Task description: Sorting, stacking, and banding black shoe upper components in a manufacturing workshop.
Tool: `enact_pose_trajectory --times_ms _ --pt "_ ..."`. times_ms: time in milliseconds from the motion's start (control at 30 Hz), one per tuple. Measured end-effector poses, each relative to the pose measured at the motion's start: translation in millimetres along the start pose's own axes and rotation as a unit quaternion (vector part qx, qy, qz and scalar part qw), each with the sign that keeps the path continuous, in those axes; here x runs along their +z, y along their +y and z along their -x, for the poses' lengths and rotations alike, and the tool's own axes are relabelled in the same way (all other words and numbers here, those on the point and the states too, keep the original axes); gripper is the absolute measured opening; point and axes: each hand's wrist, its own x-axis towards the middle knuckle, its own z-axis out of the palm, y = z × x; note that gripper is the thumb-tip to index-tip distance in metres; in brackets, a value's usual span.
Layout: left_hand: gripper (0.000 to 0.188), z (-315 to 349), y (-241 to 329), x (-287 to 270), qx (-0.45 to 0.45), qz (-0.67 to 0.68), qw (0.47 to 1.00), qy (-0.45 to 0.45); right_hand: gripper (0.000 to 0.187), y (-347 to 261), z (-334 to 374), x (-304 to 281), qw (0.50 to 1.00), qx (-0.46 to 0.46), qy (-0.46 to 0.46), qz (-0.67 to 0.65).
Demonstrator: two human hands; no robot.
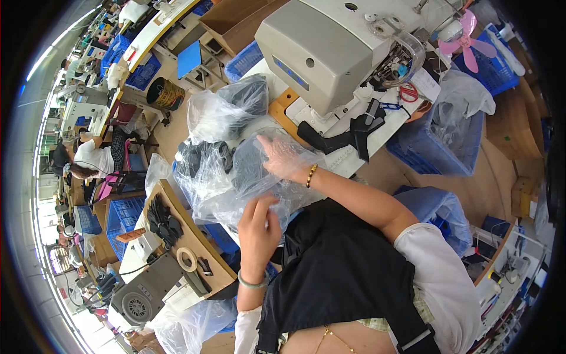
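Handling of clear plastic bag with dark-grey piece inside is judged step in hand. Bag is spread left of sewing machine. Right hand is laid at grey piece, fingers slightly apart; left hand is held by near edge, fingers curled, pinch cannot be told. Next, film probably needs to be gripped, piece steadied.

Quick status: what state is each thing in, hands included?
Near clear bag, crumpled, dark contents showing through
Left hand, fingers loosely curled; grip unclear
Right hand, against the near clear bag; grip unclear
Far clear bag, crumpled, dark items inside
Blue stool, upright
Blue crate, upright, plastic film inside
Tape roll, lying flat
Pink fan, blades unblurred; running or not unclear
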Motion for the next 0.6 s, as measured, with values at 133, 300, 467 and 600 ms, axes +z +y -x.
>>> enact_pose_trajectory --times_ms 133,300,467,600 --pt "0.017 -5.0 -66.6 47.0 -0.066 -0.134 0.982 -0.118 0.066 -1.2 8.3 2.4 0.999 -0.013 0.020 0.032" --pt "0.018 3.4 -178.9 81.6 -0.049 -0.121 0.951 -0.279 0.070 1.8 8.1 -3.6 0.999 0.021 -0.019 0.038" --pt "0.022 29.4 -224.1 105.9 -0.341 0.144 0.902 -0.224 0.083 26.7 4.4 18.0 0.991 0.099 -0.053 -0.073" --pt "0.027 24.7 -182.2 107.2 -0.145 0.139 0.965 -0.169 0.084 40.8 10.0 25.0 0.998 0.061 0.002 -0.034"
